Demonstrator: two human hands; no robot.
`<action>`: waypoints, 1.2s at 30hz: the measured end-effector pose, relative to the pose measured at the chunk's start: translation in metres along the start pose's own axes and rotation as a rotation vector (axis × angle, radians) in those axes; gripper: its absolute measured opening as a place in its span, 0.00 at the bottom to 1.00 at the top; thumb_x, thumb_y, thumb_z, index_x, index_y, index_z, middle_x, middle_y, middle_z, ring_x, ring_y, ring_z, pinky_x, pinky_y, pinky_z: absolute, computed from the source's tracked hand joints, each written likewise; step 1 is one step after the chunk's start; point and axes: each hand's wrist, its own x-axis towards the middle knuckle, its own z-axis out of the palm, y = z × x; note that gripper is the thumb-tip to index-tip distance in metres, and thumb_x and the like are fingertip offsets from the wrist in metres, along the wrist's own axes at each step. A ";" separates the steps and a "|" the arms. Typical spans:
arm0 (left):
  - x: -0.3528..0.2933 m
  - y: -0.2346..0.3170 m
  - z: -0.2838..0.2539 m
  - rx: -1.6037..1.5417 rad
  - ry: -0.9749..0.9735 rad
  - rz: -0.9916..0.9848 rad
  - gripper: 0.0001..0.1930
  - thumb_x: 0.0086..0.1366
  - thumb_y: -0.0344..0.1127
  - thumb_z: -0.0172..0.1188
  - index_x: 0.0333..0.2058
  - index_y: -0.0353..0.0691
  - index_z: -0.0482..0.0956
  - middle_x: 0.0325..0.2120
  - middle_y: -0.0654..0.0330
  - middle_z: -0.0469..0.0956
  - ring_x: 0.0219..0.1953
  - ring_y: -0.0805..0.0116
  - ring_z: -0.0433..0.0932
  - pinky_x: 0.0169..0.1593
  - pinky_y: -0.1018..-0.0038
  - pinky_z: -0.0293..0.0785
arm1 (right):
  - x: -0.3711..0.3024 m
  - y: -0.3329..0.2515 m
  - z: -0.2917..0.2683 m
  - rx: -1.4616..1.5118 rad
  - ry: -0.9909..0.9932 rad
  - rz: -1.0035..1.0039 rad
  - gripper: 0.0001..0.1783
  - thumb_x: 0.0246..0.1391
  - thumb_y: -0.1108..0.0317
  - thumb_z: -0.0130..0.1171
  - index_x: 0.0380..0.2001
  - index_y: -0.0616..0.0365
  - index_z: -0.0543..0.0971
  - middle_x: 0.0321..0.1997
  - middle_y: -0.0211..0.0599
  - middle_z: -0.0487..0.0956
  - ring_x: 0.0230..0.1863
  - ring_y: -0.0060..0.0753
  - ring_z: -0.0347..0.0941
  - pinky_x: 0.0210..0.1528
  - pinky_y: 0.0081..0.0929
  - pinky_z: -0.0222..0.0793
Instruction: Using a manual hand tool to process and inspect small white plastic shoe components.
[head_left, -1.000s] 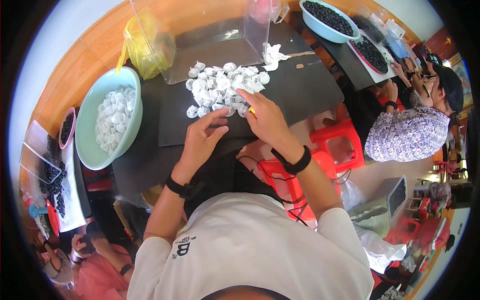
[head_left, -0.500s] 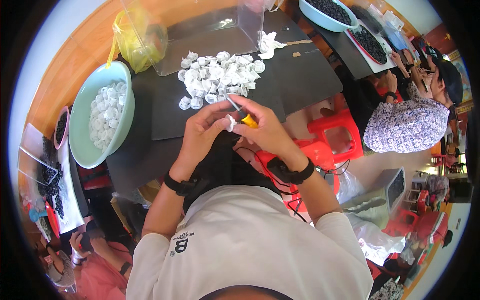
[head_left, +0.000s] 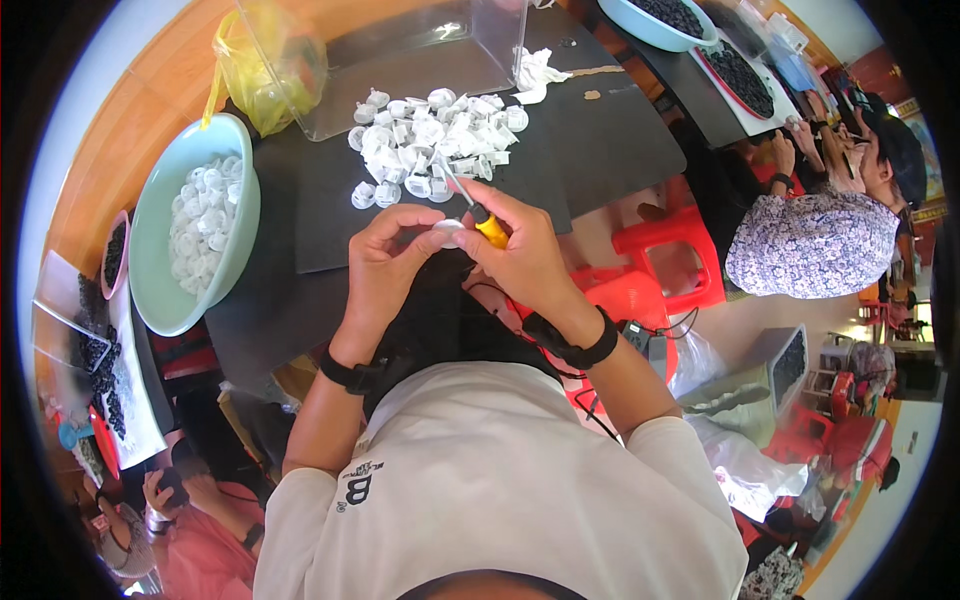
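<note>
At the left end of the table (head_left: 625, 150), a pale green bowl (head_left: 152, 235) contains loose white plastic parts (head_left: 205, 230), with a yellow bag (head_left: 268, 75) just beyond it. Toward the centre, one white piece (head_left: 448, 234) is located between both hands, near the table's front edge and on the near side of a heaped white pile (head_left: 430, 140). The step in hand is judged to be work on this single piece; the next move appears to call for the left fingers to steady it while the right hand brings its tool to bear. Left hand (head_left: 390, 258): palm turned inward, wrist banded in black, grip narrow, thumb and forefinger pinching the piece at its edge. Right hand (head_left: 528, 248): angled inward to face the left, wrist likewise banded, grip closed on a yellow-handled tool (head_left: 492, 232), thumb tip at or very near the piece; whether it presses there cannot be told. The tool's thin metal shaft points forward and leftward, toward the pile, and is not seen to meet the held piece. Further right, a red stool (head_left: 645, 238) stands beside the table, and a co-worker (head_left: 815, 242) in a patterned top is positioned near dark pieces (head_left: 738, 85) in a red-rimmed tray.
</note>
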 end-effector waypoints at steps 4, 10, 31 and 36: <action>-0.003 0.011 0.006 -0.132 0.048 -0.159 0.12 0.62 0.22 0.62 0.46 0.32 0.81 0.43 0.60 0.81 0.45 0.73 0.78 0.49 0.77 0.75 | 0.003 0.000 -0.003 0.124 -0.018 0.085 0.31 0.48 0.76 0.66 0.58 0.59 0.74 0.36 0.35 0.80 0.34 0.21 0.75 0.40 0.20 0.71; -0.001 0.010 0.000 -0.203 -0.098 -0.236 0.16 0.63 0.24 0.61 0.51 0.33 0.78 0.47 0.57 0.80 0.48 0.72 0.78 0.55 0.74 0.73 | 0.010 -0.006 -0.011 0.375 -0.065 0.304 0.31 0.50 0.77 0.66 0.60 0.60 0.73 0.31 0.24 0.76 0.21 0.08 0.63 0.21 0.10 0.60; 0.006 0.000 -0.003 -0.210 -0.147 -0.262 0.17 0.61 0.23 0.64 0.50 0.34 0.78 0.46 0.59 0.80 0.47 0.74 0.78 0.53 0.76 0.74 | 0.024 0.002 -0.019 0.069 -0.179 0.222 0.30 0.52 0.74 0.66 0.59 0.57 0.74 0.31 0.28 0.78 0.23 0.13 0.66 0.25 0.14 0.64; 0.004 -0.013 -0.007 -0.220 -0.067 -0.221 0.16 0.61 0.23 0.63 0.50 0.34 0.79 0.46 0.60 0.81 0.47 0.75 0.78 0.54 0.76 0.74 | 0.004 -0.007 -0.010 -0.176 -0.072 0.159 0.25 0.58 0.71 0.59 0.60 0.57 0.73 0.32 0.36 0.78 0.32 0.23 0.72 0.38 0.22 0.70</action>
